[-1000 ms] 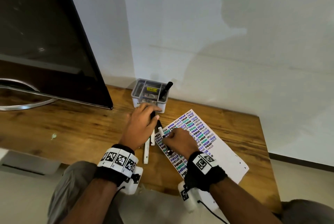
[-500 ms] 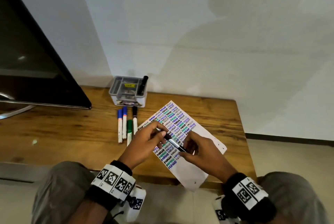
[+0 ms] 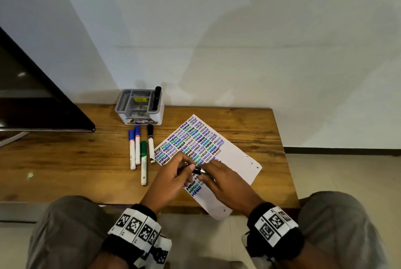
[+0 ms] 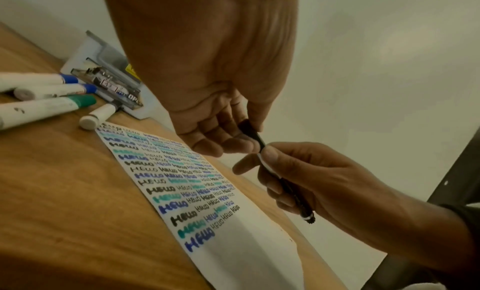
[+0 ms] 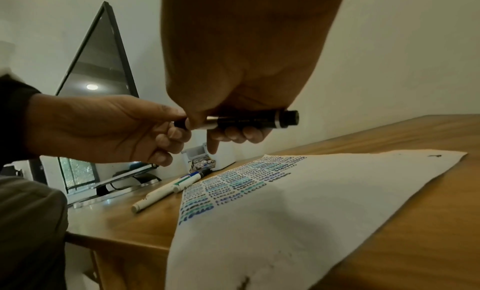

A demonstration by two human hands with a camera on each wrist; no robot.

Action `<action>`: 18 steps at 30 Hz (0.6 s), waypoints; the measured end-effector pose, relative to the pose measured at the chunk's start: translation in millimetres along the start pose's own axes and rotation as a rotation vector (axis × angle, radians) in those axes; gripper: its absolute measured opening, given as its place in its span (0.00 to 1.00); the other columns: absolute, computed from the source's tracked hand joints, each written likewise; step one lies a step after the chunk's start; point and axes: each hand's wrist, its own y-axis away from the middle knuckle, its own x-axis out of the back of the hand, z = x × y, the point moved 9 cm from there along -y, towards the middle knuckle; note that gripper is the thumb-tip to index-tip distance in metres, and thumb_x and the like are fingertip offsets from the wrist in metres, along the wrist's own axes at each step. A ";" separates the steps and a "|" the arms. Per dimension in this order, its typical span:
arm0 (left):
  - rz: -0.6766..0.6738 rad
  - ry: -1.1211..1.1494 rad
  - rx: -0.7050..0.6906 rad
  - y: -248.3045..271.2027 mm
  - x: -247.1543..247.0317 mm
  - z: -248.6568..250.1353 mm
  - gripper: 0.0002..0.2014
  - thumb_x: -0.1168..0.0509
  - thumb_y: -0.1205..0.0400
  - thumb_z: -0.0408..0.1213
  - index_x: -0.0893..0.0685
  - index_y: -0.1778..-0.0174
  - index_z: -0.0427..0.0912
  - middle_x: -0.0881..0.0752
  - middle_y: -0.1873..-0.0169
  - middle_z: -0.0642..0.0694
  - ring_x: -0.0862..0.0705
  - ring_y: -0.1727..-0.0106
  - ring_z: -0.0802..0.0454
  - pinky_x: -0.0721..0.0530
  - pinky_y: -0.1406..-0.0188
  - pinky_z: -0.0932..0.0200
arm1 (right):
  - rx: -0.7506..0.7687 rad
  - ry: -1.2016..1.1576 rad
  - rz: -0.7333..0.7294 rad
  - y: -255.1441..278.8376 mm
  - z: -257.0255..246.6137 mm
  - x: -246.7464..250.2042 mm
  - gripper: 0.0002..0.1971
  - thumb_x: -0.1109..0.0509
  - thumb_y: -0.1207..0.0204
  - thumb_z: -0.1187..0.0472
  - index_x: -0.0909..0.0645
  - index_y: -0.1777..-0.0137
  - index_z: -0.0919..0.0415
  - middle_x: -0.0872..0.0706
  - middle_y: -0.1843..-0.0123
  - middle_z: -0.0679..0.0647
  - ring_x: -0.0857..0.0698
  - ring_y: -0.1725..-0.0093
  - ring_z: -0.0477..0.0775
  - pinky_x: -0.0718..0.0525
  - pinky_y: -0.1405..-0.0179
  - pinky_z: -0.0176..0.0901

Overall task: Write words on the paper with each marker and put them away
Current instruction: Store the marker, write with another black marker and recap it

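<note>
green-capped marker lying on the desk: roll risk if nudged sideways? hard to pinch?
Likely rolls: the green-capped marker has a round, smooth barrel and lies flat on the bare wooden desk, with no clip visible. Probably stiff and light, a slim plastic tube. A pinch could slip on the glossy barrel. The blue-capped marker lies close on one side and might stop it.

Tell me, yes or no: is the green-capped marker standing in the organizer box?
No. The green-capped marker lies flat on the table, in front of the organizer box.

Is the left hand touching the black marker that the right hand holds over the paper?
Touching. In the left wrist view the left hand pinches the cap end of the black marker, and the right hand wraps its barrel. The right wrist view shows the same two-handed hold.
</note>
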 end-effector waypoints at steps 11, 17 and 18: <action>-0.020 0.128 -0.022 -11.3 1.2 -10.5 0.03 0.36 0.15 0.29 0.24 0.52 0.39 0.13 0.65 0.45 0.14 0.63 0.53 0.18 0.63 0.62 | -0.128 0.285 -0.003 -5.4 5.5 4.8 0.21 0.49 0.12 0.40 0.22 0.40 0.53 0.09 0.42 0.51 0.11 0.48 0.52 0.25 0.64 0.35; 0.066 0.189 -0.013 -12.3 13.9 -23.1 0.05 0.39 0.14 0.28 0.24 0.48 0.42 0.11 0.58 0.42 0.11 0.58 0.49 0.15 0.59 0.57 | -0.349 -0.508 0.089 -7.8 29.4 3.3 0.12 0.32 0.15 0.47 0.19 0.38 0.52 0.10 0.39 0.43 0.11 0.41 0.41 0.11 0.43 0.43; 0.055 0.190 -0.012 -12.1 11.8 -24.7 0.05 0.40 0.13 0.28 0.24 0.47 0.43 0.10 0.57 0.42 0.11 0.57 0.48 0.15 0.58 0.56 | -0.375 -0.586 0.116 -7.6 32.9 4.4 0.12 0.29 0.16 0.49 0.19 0.38 0.53 0.10 0.39 0.44 0.11 0.41 0.42 0.11 0.43 0.43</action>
